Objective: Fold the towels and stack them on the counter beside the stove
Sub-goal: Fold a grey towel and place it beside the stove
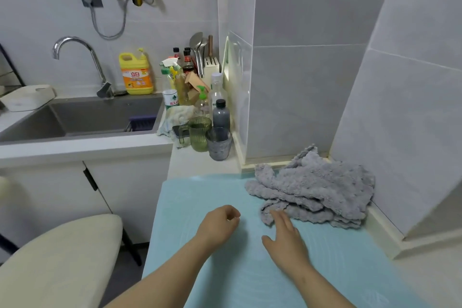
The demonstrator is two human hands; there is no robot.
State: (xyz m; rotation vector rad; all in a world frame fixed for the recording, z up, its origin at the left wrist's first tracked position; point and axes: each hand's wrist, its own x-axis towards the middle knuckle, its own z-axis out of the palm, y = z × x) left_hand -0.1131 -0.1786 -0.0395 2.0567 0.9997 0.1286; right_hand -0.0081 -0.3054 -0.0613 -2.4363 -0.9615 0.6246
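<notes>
While grey fleece towels (317, 187) heap at far right corner of blue mat (185, 207), right hand (285, 237) touches them, fingers straight, together; left hand (220, 222) loosely curled, empty.

Number of pieces in towel pile (315, 190) indeterminate. Whether right hand (285, 235) fingertips touch it: unclear. Near left, cream padded seat (57, 257) cut off by edge.
</notes>
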